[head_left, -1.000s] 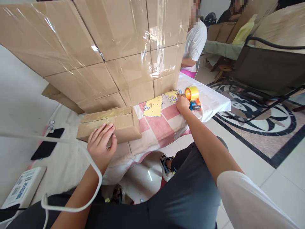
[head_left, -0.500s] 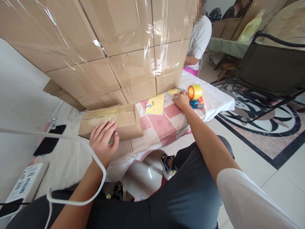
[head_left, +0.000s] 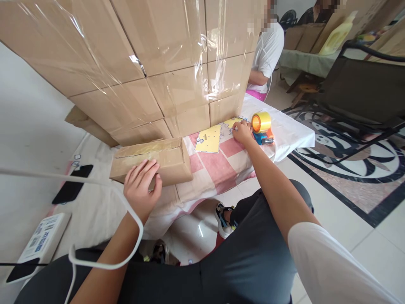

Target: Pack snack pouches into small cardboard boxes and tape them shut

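My left hand lies on the top front edge of a closed cardboard box, fingers stretched out and thumb apart. Clear tape runs along the box's top seam. Farther right, my right hand rests at the checked tablecloth with its fingers curled in. Whatever those fingers may hold is hidden. Right beside that hand stands a tape dispenser in blue and orange, carrying a roll of yellow tape. A yellow cartoon patch shows on the cloth between the box and my right hand.
Stacked cardboard boxes wrapped in clear film rise behind the table. At left are a black phone, a white box and a white cable crossing my left arm. A person sits beyond; a dark chair stands right.
The view has shifted slightly, moving things a little to the right. My right hand's fingers are more curled beside the tape dispenser. My left hand stays on the box.
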`<state>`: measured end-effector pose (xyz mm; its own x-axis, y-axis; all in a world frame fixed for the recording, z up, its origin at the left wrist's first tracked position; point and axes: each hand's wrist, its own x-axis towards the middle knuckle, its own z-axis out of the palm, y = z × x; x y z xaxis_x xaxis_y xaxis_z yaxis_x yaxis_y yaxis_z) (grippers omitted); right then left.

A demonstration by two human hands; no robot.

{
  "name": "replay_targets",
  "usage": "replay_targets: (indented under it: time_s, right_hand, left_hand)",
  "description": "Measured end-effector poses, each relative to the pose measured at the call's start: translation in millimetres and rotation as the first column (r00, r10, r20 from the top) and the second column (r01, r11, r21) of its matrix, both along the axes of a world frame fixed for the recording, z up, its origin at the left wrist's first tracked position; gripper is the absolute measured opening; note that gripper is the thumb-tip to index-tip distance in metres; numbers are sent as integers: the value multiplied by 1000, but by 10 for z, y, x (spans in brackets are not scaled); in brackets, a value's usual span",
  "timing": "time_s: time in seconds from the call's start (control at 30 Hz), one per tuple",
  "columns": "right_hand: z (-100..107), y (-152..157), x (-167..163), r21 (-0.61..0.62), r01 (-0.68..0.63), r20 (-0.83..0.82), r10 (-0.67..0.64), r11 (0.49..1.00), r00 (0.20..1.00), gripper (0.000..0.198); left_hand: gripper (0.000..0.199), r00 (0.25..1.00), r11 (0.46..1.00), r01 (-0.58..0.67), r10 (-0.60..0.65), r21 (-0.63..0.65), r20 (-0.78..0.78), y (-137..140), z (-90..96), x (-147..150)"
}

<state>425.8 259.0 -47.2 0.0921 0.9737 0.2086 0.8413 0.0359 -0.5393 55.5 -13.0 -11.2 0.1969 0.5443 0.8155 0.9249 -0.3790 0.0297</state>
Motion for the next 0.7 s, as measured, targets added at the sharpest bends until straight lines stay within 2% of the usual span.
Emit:
replay_targets:
  time_s: [0.13, 0.2, 0.37, 0.43, 0.47, 0.57, 0.63, 0.7]
  right_hand:
    - [148, -15, -30, 38, 8, -198, -1, 999, 980, 4]
    - [258, -61, -94, 39, -20, -321, 31, 999, 947, 8]
    - [423, -501, -431, 7, -226, -603, 184, 974, 776, 11]
    - [421, -781, -634, -28, -365, -746, 224, 931, 628, 17]
    - [412, -923, -748, -47, -440, -830, 210, 897, 517, 20]
    - [370, -1293, -1098, -82, -617, -977, 58, 782, 204, 19]
    - [332, -1470, -1291, -129, -701, -991, -68, 701, 115, 17]
    - [290, -1583, -1416, -180, -759, -981, -174, 626, 89, 15]
  left_hand:
    - [40, 1000, 1000, 0, 0, 12, -4, 11, -10, 1]
    - [40, 1000, 1000, 0, 0, 18, -8, 21, -7, 3]
    - [39, 998, 999, 33, -32, 27, -63, 28, 83, -85]
    - [36, 992, 998, 56, -54, 13, -112, 11, 155, -184]
    - [33, 990, 998, 57, -56, 5, -132, 1, 194, -241]
    - [25, 998, 1000, -26, 27, 17, -62, -17, 304, -406]
    - [25, 985, 990, -139, 137, 6, 107, -9, 347, -474]
    - [29, 934, 975, -213, 223, -64, 281, 18, 351, -501]
